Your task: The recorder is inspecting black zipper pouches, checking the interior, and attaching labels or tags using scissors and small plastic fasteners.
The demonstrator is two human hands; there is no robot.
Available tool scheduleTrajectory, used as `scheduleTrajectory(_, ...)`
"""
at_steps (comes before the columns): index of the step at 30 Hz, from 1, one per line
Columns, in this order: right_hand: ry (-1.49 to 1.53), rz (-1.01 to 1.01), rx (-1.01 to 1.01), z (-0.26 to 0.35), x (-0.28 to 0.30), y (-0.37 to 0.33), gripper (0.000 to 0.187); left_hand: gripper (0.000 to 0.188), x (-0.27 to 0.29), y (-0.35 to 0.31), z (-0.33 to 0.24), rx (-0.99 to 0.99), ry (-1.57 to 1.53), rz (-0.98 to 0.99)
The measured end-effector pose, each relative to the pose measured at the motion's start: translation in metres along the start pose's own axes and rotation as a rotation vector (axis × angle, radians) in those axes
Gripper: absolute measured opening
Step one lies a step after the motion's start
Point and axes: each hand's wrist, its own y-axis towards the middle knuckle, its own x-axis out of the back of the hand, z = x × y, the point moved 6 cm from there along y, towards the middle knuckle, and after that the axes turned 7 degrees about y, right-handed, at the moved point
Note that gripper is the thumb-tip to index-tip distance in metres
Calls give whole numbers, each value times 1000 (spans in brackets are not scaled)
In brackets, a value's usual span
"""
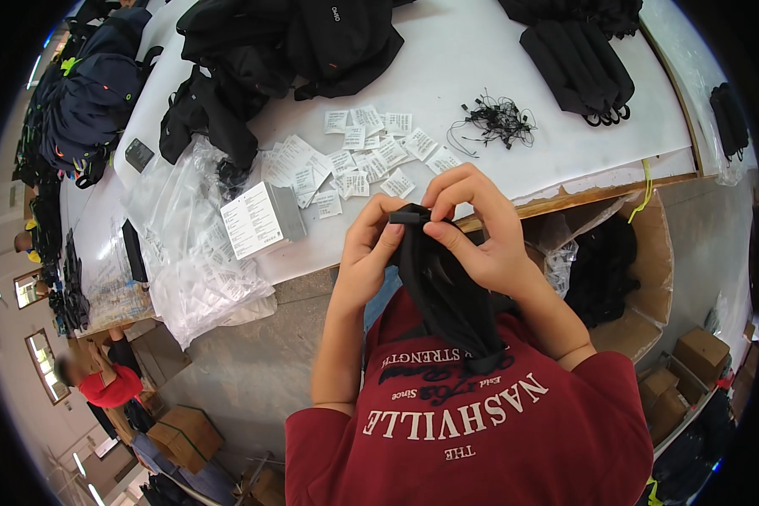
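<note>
1. Both hands are up in front of the chest, close together, pinching the same thing. The left hand (369, 251) has its thumb and fingers clamped on one side of the top end of a black fabric item (434, 287).
2. The right hand (479, 223) grips that same end from the other side, thumb below, fingers curled over the top. A small, dark, blocky piece (408, 218) sits at the edge between the two; can't tell what it is.
3. The fabric item itself is off the table, hanging down in front of the maroon T-shirt (481, 422), just past the near edge of the white table (451, 51).
4. On the table, right past the hands, there's a messy spread of white printed tags (363, 160). Left of those is a squared-off white stack (257, 221), next to a crumpled clear plastic bag (185, 261).
5. Further right: a tangle of thin black cords (497, 122), then some long black pouches (578, 72). Black bags (346, 42) are heaped at the far side.
6. Below the table edge on the right, an open cardboard box (659, 278) holds more black stuff. Way off left, there's another person in red (114, 388).
</note>
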Motion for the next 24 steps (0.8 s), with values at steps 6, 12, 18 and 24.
scheduleTrajectory(6,-318,-1,276,24,-2,4,19,19,0,2,4,-27,-108,-95)
scheduleTrajectory(12,-192,-3,113,25,-3,5,21,19,3,8,10,-106,-292,-217)
scheduleTrajectory(18,-70,133,-60,28,-7,3,21,21,17,16,-3,-185,-346,-262)
scheduleTrajectory(24,156,267,-229,31,-13,-7,20,18,64,28,-1,-363,-555,-253)
